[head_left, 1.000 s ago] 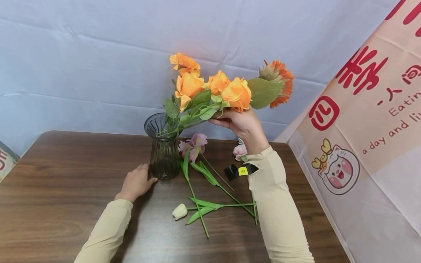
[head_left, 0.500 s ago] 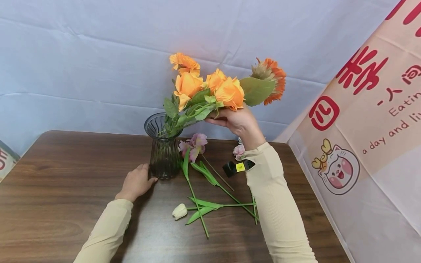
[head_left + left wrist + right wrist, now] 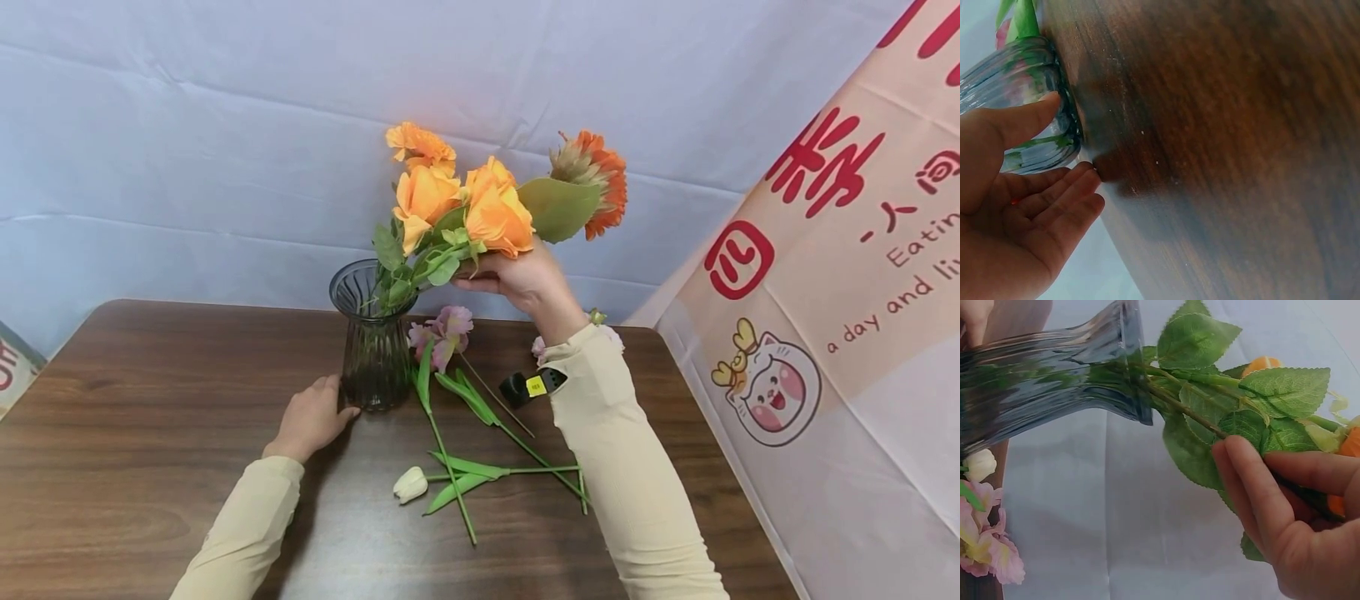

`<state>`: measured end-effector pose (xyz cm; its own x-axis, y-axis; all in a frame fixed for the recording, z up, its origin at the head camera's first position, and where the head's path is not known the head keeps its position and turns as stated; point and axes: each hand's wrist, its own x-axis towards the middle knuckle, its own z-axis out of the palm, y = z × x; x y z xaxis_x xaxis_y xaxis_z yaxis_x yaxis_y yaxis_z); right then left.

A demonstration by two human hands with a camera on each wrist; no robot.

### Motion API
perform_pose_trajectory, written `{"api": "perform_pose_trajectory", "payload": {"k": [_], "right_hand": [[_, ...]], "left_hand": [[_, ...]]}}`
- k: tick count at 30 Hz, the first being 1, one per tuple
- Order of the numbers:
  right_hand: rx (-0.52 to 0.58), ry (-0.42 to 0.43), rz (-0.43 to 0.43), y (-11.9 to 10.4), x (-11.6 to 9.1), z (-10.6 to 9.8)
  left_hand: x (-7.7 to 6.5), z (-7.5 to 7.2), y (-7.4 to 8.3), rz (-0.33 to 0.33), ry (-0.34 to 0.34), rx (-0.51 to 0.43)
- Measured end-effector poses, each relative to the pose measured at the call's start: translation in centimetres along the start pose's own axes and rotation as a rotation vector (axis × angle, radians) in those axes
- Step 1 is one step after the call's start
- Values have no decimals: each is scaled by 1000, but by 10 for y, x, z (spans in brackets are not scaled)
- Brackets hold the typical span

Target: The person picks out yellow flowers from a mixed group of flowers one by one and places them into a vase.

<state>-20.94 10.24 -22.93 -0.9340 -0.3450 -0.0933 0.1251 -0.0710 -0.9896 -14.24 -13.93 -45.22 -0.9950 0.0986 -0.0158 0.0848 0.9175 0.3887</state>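
Note:
A ribbed dark glass vase [image 3: 377,358] stands upright on the table, with stems of orange flowers in its mouth. My left hand [image 3: 309,417] is at its base; in the left wrist view the thumb and fingers [image 3: 1072,194] lie on either side of the glass. My right hand [image 3: 517,279] holds the dark stem [image 3: 1188,415] of an orange sunflower-like flower [image 3: 600,179] between thumb and fingers. That stem slants through the vase's mouth. Orange roses [image 3: 498,212] and a ruffled orange flower [image 3: 420,146] lean there too, partly covering the right fingers.
Right of the vase, a purple flower [image 3: 442,335], a white tulip [image 3: 410,484] and green stems [image 3: 517,437] lie on the brown table [image 3: 165,467]. A pale pink flower [image 3: 611,337] is partly behind the right sleeve. A pale cloth [image 3: 225,167] hangs behind.
My right hand has moved left toward the vase, bringing the sunflower-like flower with it and its stem further into the mouth. The left hand and vase have stayed put.

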Motion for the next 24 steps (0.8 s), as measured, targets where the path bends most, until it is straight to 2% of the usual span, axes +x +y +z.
{"api": "perform_pose_trajectory", "payload": {"k": [8, 17, 24], "right_hand": [[-56, 6, 21, 6, 1, 7], [-152, 3, -36, 15, 3, 9], [-196, 18, -35, 19, 5, 14]], "left_hand": [[0, -1, 1, -2, -1, 4], [-2, -1, 1, 7, 15, 2], [-2, 0, 1, 15, 33, 0]]}}
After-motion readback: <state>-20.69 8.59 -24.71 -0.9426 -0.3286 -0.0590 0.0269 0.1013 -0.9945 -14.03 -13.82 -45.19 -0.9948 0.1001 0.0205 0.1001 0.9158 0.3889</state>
